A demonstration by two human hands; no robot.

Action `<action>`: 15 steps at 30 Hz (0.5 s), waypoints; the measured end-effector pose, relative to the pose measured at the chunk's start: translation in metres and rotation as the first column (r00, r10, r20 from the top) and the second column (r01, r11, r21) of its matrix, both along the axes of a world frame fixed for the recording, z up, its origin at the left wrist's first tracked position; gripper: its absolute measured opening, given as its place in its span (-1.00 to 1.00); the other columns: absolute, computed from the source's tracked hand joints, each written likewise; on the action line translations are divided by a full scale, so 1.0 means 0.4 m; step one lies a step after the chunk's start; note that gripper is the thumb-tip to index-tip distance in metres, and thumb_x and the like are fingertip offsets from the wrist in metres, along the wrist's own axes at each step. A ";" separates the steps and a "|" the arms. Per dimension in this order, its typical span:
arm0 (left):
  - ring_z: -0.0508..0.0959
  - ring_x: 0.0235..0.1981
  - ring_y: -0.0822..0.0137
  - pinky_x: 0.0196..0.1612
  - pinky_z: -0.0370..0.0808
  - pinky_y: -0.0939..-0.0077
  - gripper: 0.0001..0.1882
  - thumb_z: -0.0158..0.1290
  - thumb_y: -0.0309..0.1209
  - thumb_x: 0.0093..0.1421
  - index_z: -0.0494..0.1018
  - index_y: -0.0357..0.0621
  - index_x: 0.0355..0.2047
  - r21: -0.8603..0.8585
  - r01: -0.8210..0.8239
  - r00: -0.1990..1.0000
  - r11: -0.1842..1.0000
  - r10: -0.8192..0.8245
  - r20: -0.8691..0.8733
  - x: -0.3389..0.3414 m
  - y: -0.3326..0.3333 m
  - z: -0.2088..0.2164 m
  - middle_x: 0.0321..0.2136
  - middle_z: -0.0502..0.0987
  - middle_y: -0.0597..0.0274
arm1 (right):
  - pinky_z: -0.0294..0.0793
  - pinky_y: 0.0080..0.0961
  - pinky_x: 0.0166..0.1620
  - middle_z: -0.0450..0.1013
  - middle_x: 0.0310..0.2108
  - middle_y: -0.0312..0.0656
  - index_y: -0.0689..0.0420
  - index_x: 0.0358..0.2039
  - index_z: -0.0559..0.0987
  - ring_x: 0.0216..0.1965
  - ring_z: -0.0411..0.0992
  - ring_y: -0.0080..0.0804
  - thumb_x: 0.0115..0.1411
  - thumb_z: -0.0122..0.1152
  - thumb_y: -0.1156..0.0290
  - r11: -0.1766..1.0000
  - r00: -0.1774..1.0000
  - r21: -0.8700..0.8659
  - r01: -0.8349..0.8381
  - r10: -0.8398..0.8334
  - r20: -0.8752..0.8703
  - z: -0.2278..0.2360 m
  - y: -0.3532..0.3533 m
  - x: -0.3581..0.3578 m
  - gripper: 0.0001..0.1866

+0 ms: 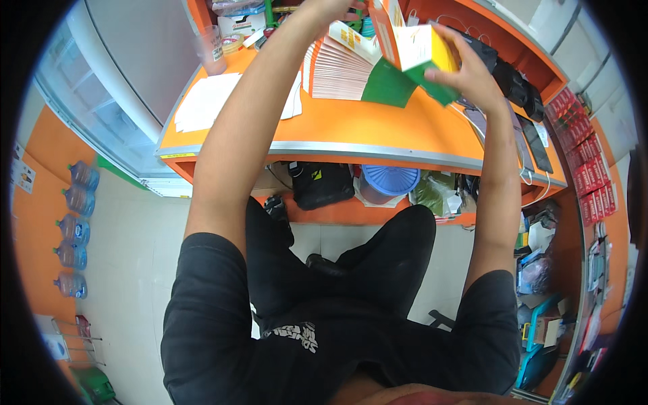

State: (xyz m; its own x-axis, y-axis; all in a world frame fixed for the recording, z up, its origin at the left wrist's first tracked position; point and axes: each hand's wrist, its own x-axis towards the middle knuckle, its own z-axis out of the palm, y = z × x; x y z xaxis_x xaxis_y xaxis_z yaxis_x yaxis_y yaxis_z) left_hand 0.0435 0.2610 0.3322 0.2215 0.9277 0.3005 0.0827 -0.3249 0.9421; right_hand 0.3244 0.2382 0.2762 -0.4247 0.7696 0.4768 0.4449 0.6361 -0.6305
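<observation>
My right hand (472,71) grips a small box (415,47) with green, yellow and white sides, thumb on the near side and fingers over the top. An orange-and-white panel (385,30) stands up against the box's left side. At the top edge of the view, my left hand (334,8) is partly cut off; its fingertips come close to that panel, and I cannot make out a grip. Beneath both hands, a row of thin folded orange-and-white cards (337,71) stands on the orange desk (378,128), beside a green panel (390,84).
White paper sheets (206,101) and a clear plastic cup (212,50) are at the desk's left. A dark phone (534,143) and cables lie at the right. Below the desk sit a black bag (322,185) and a blue lidded bucket (388,182). Several water bottles (73,231) line the left wall.
</observation>
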 end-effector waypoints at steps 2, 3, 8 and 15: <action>0.49 0.14 0.02 0.19 0.43 0.15 -0.32 -0.19 0.09 0.41 0.34 -0.27 0.24 0.025 -0.030 0.997 0.999 0.031 -0.070 -0.013 0.091 0.010 0.14 0.47 -0.15 | 0.25 -0.40 0.31 0.33 0.24 -0.03 0.16 0.37 0.25 0.27 0.30 -0.26 -0.02 0.55 0.13 0.990 0.982 0.107 0.088 -0.105 0.157 0.039 0.105 0.012 0.00; 0.50 0.12 0.02 0.16 0.46 0.19 -0.32 -0.17 0.10 0.40 0.36 -0.25 0.23 0.064 0.018 0.984 0.998 -0.007 -0.175 -0.007 0.103 0.015 0.15 0.45 -0.18 | 0.30 -0.36 0.28 0.37 0.21 0.01 0.15 0.36 0.28 0.24 0.34 -0.20 -0.05 0.55 0.04 0.979 0.964 0.155 0.129 -0.161 0.213 0.049 0.139 0.023 0.02; 0.44 -0.48 0.42 -0.37 0.39 0.44 -0.56 0.13 -0.07 0.22 0.65 -0.25 -0.19 0.067 -0.236 0.858 0.970 0.240 -0.454 -0.077 0.320 -0.070 -0.44 0.54 0.25 | 0.23 -0.36 0.33 0.33 0.26 -0.04 0.01 0.36 0.31 0.27 0.30 -0.18 -0.03 0.53 0.01 0.993 0.922 0.048 0.106 -0.116 0.370 0.041 0.245 -0.030 -0.03; 0.48 -0.53 0.41 -0.40 0.43 0.50 -0.56 0.24 -0.16 0.14 0.64 -0.38 -0.25 0.113 -0.227 0.813 0.967 0.252 -0.525 -0.169 0.415 -0.136 -0.50 0.59 0.19 | 0.16 -0.30 0.38 0.28 0.31 -0.01 0.01 0.39 0.28 0.34 0.23 -0.16 0.07 0.40 -0.13 0.994 0.889 -0.092 0.051 -0.003 0.458 -0.003 0.313 -0.084 -0.05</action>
